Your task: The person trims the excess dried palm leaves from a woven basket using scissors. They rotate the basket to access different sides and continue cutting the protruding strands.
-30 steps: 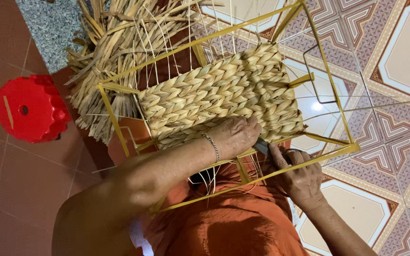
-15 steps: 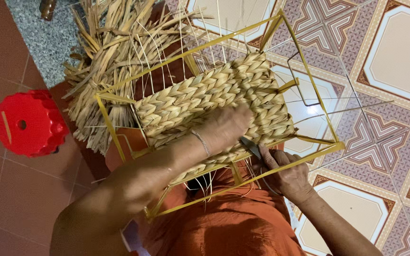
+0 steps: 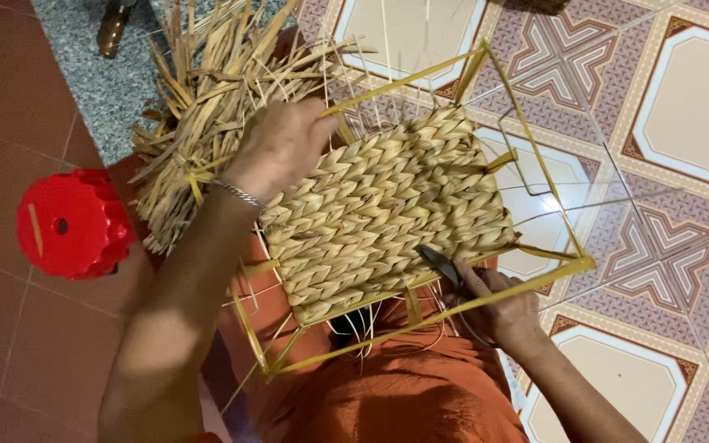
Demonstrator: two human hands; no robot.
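Straw plaits cover the panel (image 3: pixel 387 217), which sits inside a yellow frame (image 3: pixel 527 279) propped on our lap so both hands reach it. Our left hand (image 3: pixel 279 148), at ten o'clock, closes loosely over the panel's edge beside the loose straw bundle (image 3: pixel 198 123). Our right hand (image 3: pixel 506 308), at four o'clock, grips pliers (image 3: pixel 441 264) nosed against the weave's edge. A red stool (image 3: pixel 67 223) stands at nine o'clock.

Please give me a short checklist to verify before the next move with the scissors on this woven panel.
1. Right hand grips scissors: ok.
2. Blades open or closed: cannot tell.
3. Scissor tip lies at the woven panel lower edge: ok.
4. Left hand is away from the blades, at the loose straw bundle: ok.
5. Yellow frame rests steady on the lap: cannot tell.
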